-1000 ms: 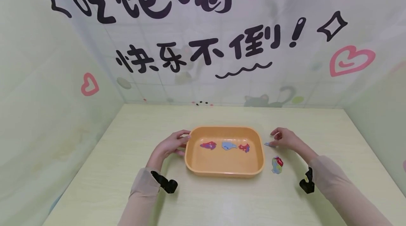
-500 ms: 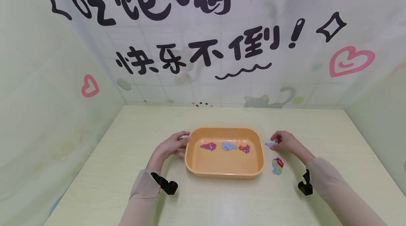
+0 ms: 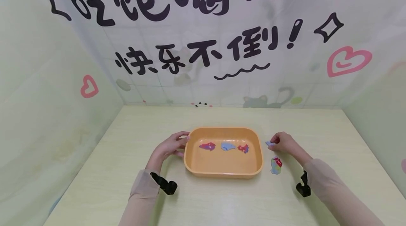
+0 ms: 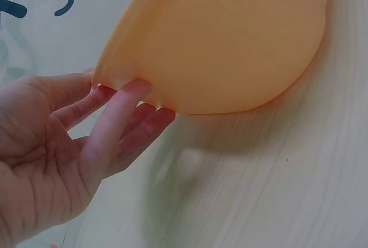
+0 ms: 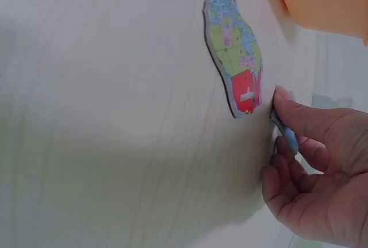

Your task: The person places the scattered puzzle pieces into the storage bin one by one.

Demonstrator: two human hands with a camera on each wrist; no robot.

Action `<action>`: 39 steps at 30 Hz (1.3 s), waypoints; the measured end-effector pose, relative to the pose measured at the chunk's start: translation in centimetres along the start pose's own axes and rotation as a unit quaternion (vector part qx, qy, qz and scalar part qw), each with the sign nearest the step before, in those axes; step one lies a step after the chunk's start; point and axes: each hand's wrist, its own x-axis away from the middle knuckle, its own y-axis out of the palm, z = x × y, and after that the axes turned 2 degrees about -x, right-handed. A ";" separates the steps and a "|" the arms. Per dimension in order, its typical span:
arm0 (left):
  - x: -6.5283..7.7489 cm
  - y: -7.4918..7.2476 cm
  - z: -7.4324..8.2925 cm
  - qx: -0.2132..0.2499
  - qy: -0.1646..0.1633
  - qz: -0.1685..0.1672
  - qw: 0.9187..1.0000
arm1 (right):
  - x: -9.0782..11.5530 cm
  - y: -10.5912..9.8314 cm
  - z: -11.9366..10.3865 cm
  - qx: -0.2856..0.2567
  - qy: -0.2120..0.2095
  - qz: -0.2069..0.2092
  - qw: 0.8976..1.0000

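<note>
An orange tray [image 3: 223,175] sits mid-table, holding a red-purple puzzle piece [image 3: 207,146], a pale blue piece [image 3: 228,146] and a small red-purple piece [image 3: 243,148]. My left hand [image 3: 171,144] holds the tray's left end, thumb on the rim and fingers against the wall in the left wrist view. Just right of the tray, my right hand [image 3: 283,142] pinches a thin blue puzzle piece [image 5: 287,134] between thumb and fingers, close over the table. Nearer to me lies a flat green, blue and red puzzle piece [image 3: 276,165], its printed face up.
Pale wood-look table [image 3: 203,205] spreads around the tray. Behind it hangs a white printed backdrop [image 3: 190,88] with black lettering, and similar sheets close off both sides. Each wrist wears a black camera mount, such as the left mount [image 3: 165,183].
My right hand has closed its fingers on the blue puzzle piece, which tilted and turned slightly beside the tray. The left hand and tray stay where they were.
</note>
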 end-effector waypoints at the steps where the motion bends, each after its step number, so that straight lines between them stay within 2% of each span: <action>1: 0.0 0.0 0.0 0.000 -0.002 0.002 1.000 | 0.0 0.0 0.0 -0.002 -0.004 0.002 1.000; 10: 0.0 0.0 0.1 0.001 -0.005 0.001 1.000 | 0.0 -0.4 -0.4 -0.052 -0.002 -0.016 0.999; 14: 0.0 -0.1 -0.1 0.001 -0.003 0.003 1.000 | 0.0 -1.0 -0.9 -0.068 -0.014 -0.028 0.997; 17: 0.0 -0.1 -0.1 0.001 0.001 0.000 1.000 | 0.2 -1.4 -1.6 -0.068 -0.028 -0.035 0.997; 25: 0.0 0.0 -0.1 0.004 -0.003 -0.002 1.000 | 0.6 -1.9 -3.5 -0.074 -0.025 -0.044 0.996; 32: 0.0 -0.1 -0.1 0.004 0.001 -0.004 1.000 | 0.7 -2.6 -5.9 -0.058 -0.046 -0.049 0.996; 39: 0.1 0.0 0.1 0.005 -0.005 0.000 1.000 | 0.2 -1.7 -8.3 -0.048 -0.063 -0.061 0.995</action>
